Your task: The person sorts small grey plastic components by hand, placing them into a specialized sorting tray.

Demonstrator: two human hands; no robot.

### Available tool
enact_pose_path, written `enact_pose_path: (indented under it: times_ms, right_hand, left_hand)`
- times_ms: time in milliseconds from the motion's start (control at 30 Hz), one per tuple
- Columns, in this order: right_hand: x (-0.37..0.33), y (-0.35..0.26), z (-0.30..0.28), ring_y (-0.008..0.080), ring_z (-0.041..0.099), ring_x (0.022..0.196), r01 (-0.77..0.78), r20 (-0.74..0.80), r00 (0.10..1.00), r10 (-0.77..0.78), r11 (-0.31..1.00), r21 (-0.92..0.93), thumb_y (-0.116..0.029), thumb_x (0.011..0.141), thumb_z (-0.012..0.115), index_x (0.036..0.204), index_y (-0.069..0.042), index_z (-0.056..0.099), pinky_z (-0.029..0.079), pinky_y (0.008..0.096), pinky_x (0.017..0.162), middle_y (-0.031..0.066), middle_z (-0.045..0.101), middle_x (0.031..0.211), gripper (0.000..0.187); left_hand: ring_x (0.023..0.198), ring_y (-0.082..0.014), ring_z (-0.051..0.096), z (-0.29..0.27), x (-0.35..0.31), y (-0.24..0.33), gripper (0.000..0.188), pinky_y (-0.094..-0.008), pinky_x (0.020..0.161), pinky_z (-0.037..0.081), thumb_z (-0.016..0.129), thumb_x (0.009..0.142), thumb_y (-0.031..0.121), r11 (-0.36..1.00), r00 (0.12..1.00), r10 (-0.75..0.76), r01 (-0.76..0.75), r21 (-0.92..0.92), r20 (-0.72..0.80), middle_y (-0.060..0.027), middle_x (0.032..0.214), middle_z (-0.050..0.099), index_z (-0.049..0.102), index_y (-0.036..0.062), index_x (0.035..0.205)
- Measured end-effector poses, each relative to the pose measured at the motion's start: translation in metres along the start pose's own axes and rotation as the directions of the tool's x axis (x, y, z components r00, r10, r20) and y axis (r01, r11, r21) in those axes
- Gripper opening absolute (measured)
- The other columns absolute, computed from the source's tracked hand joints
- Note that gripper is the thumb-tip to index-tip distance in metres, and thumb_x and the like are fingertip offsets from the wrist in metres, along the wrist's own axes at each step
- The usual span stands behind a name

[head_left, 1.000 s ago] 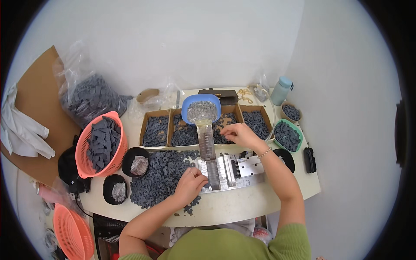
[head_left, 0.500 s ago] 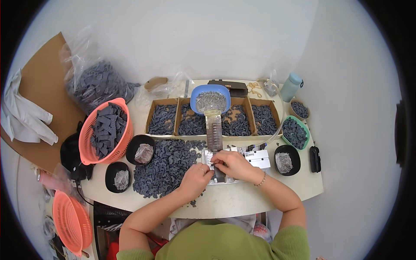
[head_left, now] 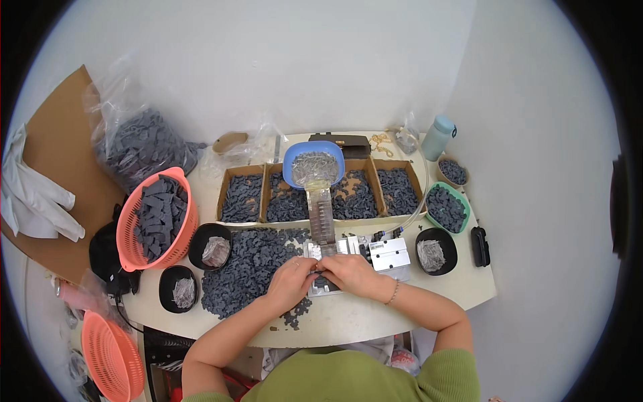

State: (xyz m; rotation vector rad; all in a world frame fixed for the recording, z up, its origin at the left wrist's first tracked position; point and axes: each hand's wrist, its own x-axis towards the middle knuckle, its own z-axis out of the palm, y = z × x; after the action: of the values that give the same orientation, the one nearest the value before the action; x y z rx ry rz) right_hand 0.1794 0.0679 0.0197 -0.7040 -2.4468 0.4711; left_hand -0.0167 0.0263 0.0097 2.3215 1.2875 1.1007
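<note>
Metal fixture (head_left: 348, 245) looks mid-job: left hand (head_left: 291, 281) and right hand (head_left: 355, 273) meet there, fingertips together, on what I can't tell; heaped grey pieces (head_left: 244, 273) seem unworked.

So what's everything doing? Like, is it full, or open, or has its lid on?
Left hand: curled, over the metal fixture
Right hand: curled, beside the left hand
Blue bowl: holding thin pins
Green bowl: full of gray pieces
Divided box: open, gray pieces in every section
Upper pink basket: heaped
Lower pink basket: tilted
Plastic bag: bulging
Blue bottle: lidded
Right black bowl: holding pins
White cloth: draped
</note>
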Motion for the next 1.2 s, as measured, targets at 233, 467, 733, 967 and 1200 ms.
enact_pose_path:
  times_ms: [233, 467, 733, 967, 1200]
  right_hand:
    - [0.051, 0.071, -0.056, 0.0303, 0.063, 0.091, -0.32, -0.082, 0.948, 0.309, 0.921, -0.223, -0.014, 0.081, 0.066, 0.096, -0.008, 0.068, 0.051, 0.0422, 0.078, 0.0126, 0.066, 0.092, 0.016]
    - [0.068, 0.101, -0.058, 0.0297, 0.066, 0.081, -0.353, 0.141, 0.901, 0.41, 0.882, -0.313, -0.013, 0.075, 0.072, 0.088, -0.006, 0.069, 0.052, 0.0392, 0.075, 0.0134, 0.069, 0.088, 0.015]
    - [0.029, 0.036, -0.041, 0.0275, 0.067, 0.077, -0.208, 0.048, 0.978, 0.203, 0.97, 0.123, -0.013, 0.083, 0.066, 0.094, -0.006, 0.07, 0.053, 0.0337, 0.068, 0.011, 0.069, 0.087, 0.014]
    - [0.002, 0.006, -0.001, 0.0262, 0.058, 0.081, 0.024, -0.08, 0.996, -0.033, 0.993, -0.12, -0.009, 0.078, 0.064, 0.086, -0.005, 0.061, 0.05, 0.036, 0.07, 0.0081, 0.058, 0.084, 0.009]
    - [-0.002, 0.003, 0.002, 0.026, 0.057, 0.084, 0.09, -0.012, 0.996, -0.091, 0.992, -0.09, -0.008, 0.077, 0.065, 0.09, -0.004, 0.062, 0.05, 0.0354, 0.073, 0.0078, 0.057, 0.088, 0.013]
  left_hand:
    - [0.072, -0.0187, 0.063, 0.001, 0.01, -0.005, 0.017, -0.0282, 0.064, 0.051, 0.067, 0.08, -0.001, 0.958, 0.976, -0.19, 0.207, -0.197, 0.103, -0.0082, 0.083, 0.065, 0.065, 0.0023, 0.096]
    - [0.063, -0.0167, 0.06, -0.004, 0.015, -0.015, 0.017, -0.0273, 0.06, 0.05, 0.069, 0.08, 0.001, 0.781, 0.871, -0.393, 0.485, -0.394, 0.294, -0.0086, 0.078, 0.064, 0.064, 0.0005, 0.096]
    - [0.093, -0.0251, 0.06, -0.006, -0.005, 0.001, 0.02, -0.0331, 0.077, 0.049, 0.056, 0.072, 0.005, 0.956, 0.949, 0.191, -0.238, 0.172, 0.249, -0.0086, 0.097, 0.063, 0.064, 0.0035, 0.091]
    - [0.09, -0.0296, 0.061, -0.011, -0.012, 0.001, 0.024, -0.0366, 0.079, 0.05, 0.062, 0.071, -0.007, 0.997, 0.995, 0.08, -0.08, -0.016, 0.055, -0.0105, 0.099, 0.063, 0.061, 0.003, 0.093]
    - [0.09, -0.0318, 0.059, -0.011, -0.006, 0.002, 0.025, -0.0367, 0.077, 0.049, 0.067, 0.073, -0.002, 0.992, 0.994, -0.09, 0.095, -0.079, 0.061, -0.0126, 0.094, 0.061, 0.06, 0.0011, 0.097]
